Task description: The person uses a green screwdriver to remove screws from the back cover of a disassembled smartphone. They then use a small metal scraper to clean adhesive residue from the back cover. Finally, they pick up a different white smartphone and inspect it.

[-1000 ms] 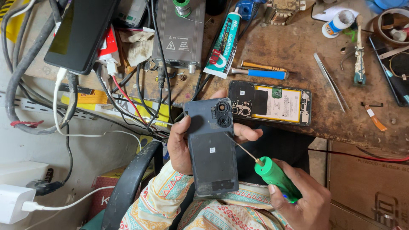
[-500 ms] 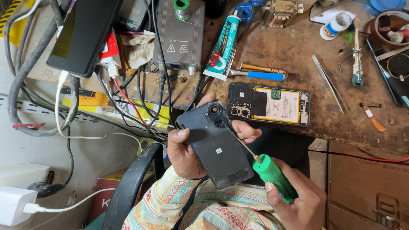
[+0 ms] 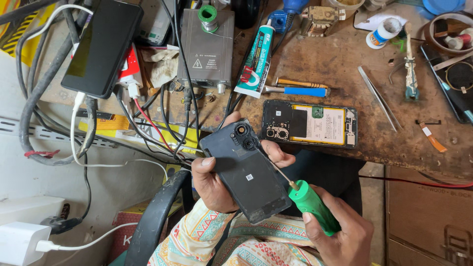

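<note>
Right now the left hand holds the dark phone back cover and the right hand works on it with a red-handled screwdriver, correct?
Not quite. In the head view the screwdriver in the right hand has a green handle, not red. The rest stands: the left hand holds the dark phone back cover.

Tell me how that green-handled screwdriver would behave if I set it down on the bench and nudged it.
The screwdriver has a rounded green handle, so it would probably roll on the wooden bench. Its thin metal shaft looks stiff but could bend under hard prying. It seems light: the right hand holds it alone against the dark phone.
</note>
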